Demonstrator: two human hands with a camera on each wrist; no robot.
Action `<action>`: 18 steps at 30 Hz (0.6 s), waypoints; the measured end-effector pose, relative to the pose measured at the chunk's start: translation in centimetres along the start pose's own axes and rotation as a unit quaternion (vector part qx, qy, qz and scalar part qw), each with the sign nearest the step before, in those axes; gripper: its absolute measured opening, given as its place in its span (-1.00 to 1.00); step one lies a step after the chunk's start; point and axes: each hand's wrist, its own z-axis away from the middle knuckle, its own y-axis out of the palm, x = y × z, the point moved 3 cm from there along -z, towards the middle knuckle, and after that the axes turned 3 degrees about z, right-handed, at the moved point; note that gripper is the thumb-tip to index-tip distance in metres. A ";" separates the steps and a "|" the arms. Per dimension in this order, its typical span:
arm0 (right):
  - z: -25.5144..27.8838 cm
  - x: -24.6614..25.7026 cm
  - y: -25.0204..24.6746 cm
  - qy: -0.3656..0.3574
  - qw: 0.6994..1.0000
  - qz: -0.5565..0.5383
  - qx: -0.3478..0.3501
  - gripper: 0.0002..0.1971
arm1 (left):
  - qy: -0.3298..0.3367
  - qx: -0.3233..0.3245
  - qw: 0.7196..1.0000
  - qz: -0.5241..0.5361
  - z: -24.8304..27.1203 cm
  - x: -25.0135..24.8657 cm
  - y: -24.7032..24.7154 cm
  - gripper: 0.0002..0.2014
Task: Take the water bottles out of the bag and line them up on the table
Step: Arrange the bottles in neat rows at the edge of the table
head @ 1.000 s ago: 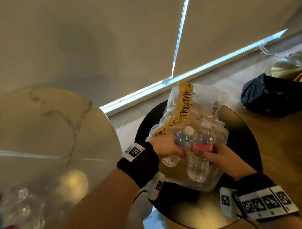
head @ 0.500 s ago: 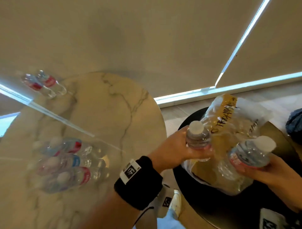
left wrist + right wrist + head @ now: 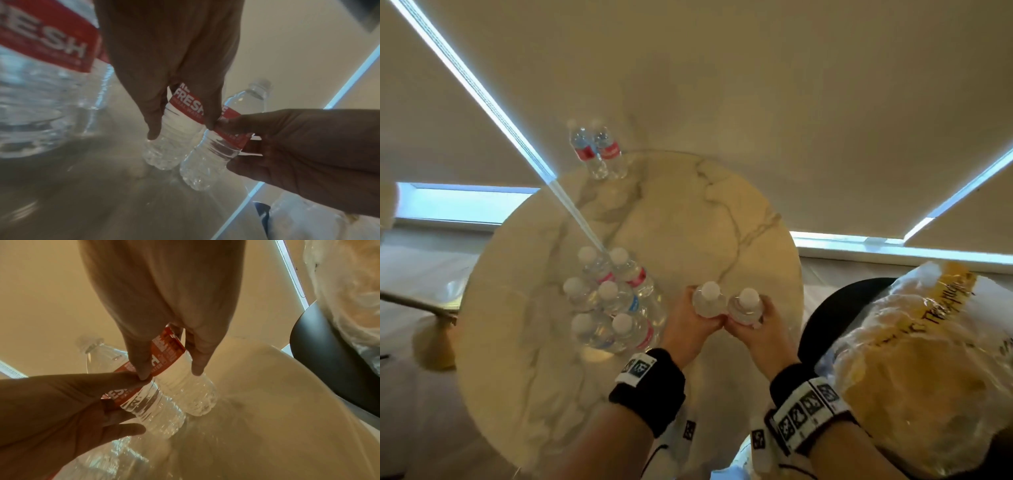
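Note:
Over the round marble table (image 3: 688, 212), each of my hands holds a clear water bottle with a red label and white cap, upright and side by side. My left hand (image 3: 697, 320) grips the left bottle (image 3: 709, 301) (image 3: 174, 146). My right hand (image 3: 751, 330) grips the right bottle (image 3: 747, 306) (image 3: 185, 389). The bottle bases hang at or just above the tabletop; I cannot tell whether they touch it. The crumpled clear and yellow bag (image 3: 928, 359) lies to the right on a black stool (image 3: 835, 315).
Several capped bottles (image 3: 613, 301) stand clustered on the table just left of my hands. Two more bottles (image 3: 599, 150) stand at the far edge. A gold lamp base (image 3: 431, 342) sits on the floor at the left. Window blinds fill the background.
Both hands lifted a bottle out of the bag and carried it left, from above the black stool to the marble table. The two bottles are now pressed together.

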 end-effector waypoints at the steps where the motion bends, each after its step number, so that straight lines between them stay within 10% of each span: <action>1: 0.0 0.1 0.6 -0.001 1.000 0.006 -0.001 -0.37 | 0.000 -0.010 1.000 0.012 -0.2 0.7 -0.4 -0.45; 10: 1.0 1.8 0.4 -0.026 0.990 0.136 -0.001 -0.13 | -0.034 0.059 0.997 -0.038 1.1 1.4 -2.2 0.10; 18: 6.6 13.9 3.8 -0.160 0.970 0.153 -0.106 -0.70 | -0.022 0.186 0.968 -0.165 9.7 -3.2 -11.6 -0.37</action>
